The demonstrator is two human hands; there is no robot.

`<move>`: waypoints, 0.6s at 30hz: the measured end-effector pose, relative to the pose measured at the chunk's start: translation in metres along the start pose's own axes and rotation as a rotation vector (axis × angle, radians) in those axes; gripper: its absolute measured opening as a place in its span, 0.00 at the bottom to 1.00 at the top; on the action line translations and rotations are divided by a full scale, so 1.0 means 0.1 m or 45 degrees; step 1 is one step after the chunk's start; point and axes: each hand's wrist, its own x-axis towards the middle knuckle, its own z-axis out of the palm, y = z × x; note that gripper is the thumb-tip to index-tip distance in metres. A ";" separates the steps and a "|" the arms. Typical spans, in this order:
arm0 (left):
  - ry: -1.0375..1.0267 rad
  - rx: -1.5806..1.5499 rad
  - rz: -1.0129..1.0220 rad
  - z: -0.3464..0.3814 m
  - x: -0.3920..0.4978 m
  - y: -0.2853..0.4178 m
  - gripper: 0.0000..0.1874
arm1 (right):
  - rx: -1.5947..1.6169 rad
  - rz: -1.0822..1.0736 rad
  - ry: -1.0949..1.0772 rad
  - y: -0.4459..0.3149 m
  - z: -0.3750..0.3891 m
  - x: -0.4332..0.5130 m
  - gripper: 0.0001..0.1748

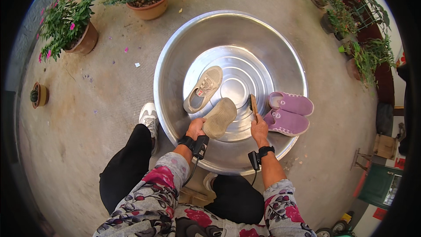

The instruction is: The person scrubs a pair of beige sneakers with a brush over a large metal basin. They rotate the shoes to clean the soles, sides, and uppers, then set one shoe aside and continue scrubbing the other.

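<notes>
A large round metal basin [230, 29] stands in front of me. My left hand [196, 127] grips a beige shoe [220, 118] near one end, its sole turned up towards me. The other beige shoe [204, 89], a lace-up, lies upright on the basin floor just beyond that hand. In my right hand [260, 128] is a wooden-handled scrubbing brush [253, 105], its dark bristles facing left towards the upturned sole but apart from it. Two purple shoes [289, 113] rest side by side at the basin's right rim, close to the right hand.
Potted flowering plants [82, 38] and a larger terracotta-coloured pot [149, 8] stand beyond the basin at left. A small potted cactus [39, 95] sits further left on the concrete floor [98, 105]. More potted plants [342, 19] line the right side, near a green cabinet-like object [375, 182].
</notes>
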 end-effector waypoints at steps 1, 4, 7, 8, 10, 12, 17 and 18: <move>0.007 0.000 -0.014 0.01 0.00 0.00 0.16 | -0.011 0.051 0.032 0.06 0.02 -0.01 0.22; 0.011 -0.018 -0.001 0.02 -0.02 -0.01 0.16 | 0.126 0.004 -0.066 0.11 0.06 -0.09 0.24; -0.045 -0.009 -0.012 0.00 0.00 -0.01 0.16 | 0.336 -0.041 -0.156 0.00 -0.01 -0.22 0.23; -0.057 0.009 -0.011 -0.02 0.01 0.00 0.16 | 0.399 0.007 -0.253 -0.05 -0.07 -0.30 0.23; -0.067 0.014 -0.016 -0.04 0.05 0.00 0.16 | 0.523 0.095 -0.421 -0.15 -0.24 -0.47 0.23; -0.061 0.012 -0.011 -0.06 0.09 0.00 0.16 | 0.670 -0.135 -0.400 -0.29 -0.40 -0.71 0.22; -0.005 0.148 0.003 -0.09 0.17 0.03 0.16 | 0.776 -0.458 -0.537 -0.58 -0.83 -1.10 0.22; -0.047 0.107 0.001 -0.10 0.18 0.04 0.16 | 0.746 -0.506 -0.572 -0.61 -0.91 -1.10 0.22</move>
